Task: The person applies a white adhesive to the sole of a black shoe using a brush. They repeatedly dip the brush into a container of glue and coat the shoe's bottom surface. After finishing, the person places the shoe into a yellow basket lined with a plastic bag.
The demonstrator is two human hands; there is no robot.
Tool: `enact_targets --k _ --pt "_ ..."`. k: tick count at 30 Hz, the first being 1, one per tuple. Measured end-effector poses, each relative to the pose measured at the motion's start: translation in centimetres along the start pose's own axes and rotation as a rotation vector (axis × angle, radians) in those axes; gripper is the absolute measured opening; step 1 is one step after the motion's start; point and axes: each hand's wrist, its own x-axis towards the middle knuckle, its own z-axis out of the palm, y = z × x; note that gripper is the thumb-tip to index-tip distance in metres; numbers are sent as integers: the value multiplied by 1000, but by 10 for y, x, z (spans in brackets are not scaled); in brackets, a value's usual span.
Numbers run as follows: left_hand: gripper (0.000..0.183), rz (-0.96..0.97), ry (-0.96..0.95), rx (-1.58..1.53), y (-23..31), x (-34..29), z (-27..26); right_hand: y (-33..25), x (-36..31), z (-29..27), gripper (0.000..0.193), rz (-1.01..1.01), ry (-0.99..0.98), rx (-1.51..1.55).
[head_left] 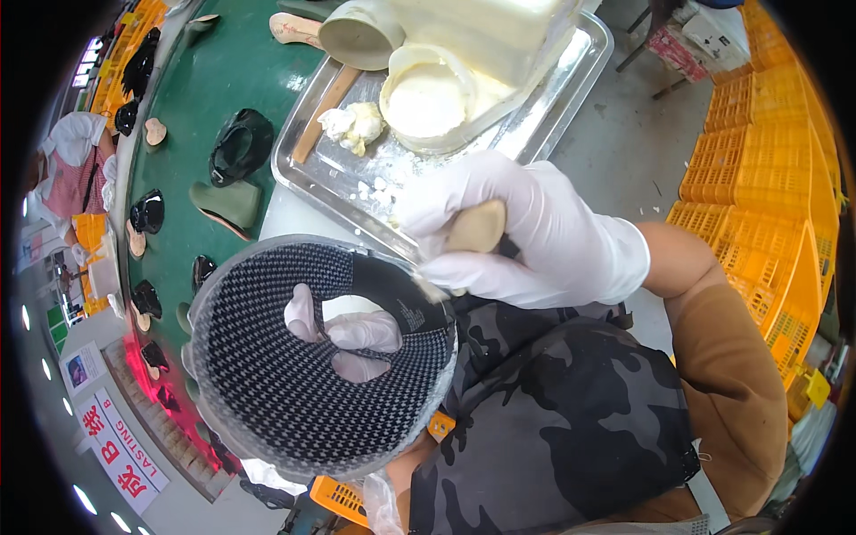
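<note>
My left gloved hand shows through the opening of a shoe upper with black and grey checked lining; its fingers are closed on the piece. A pale band runs along the upper's outer edge. My right gloved hand is wrapped round a tool with a rounded wooden handle end, seemingly a brush. Its blurred pale tip touches or nearly touches the upper's right rim. Beyond my hands, a metal tray holds a tub of white paste, a wooden stick and a crumpled whitish lump.
A green conveyor belt at the left carries black shoe uppers and green shoe forms. Yellow crates stack up at the right. Another person stands across the belt. A camouflage apron covers my lap.
</note>
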Motion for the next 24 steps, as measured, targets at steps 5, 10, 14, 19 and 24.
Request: enact_targets --k 5,10,14,19,24 --pt "32 271 77 148 0 13 0 -18 -4 -8 27 190 76 509" --pt "32 325 356 386 4 25 20 -28 -10 -8 28 382 38 793" --pt "49 284 165 156 -3 7 4 -6 -15 -9 27 260 -36 428" --pt "51 339 290 122 -7 8 29 19 -8 12 24 -47 110 198" --pt "48 -78 162 -323 1 -9 5 33 4 25 26 -192 244 333"
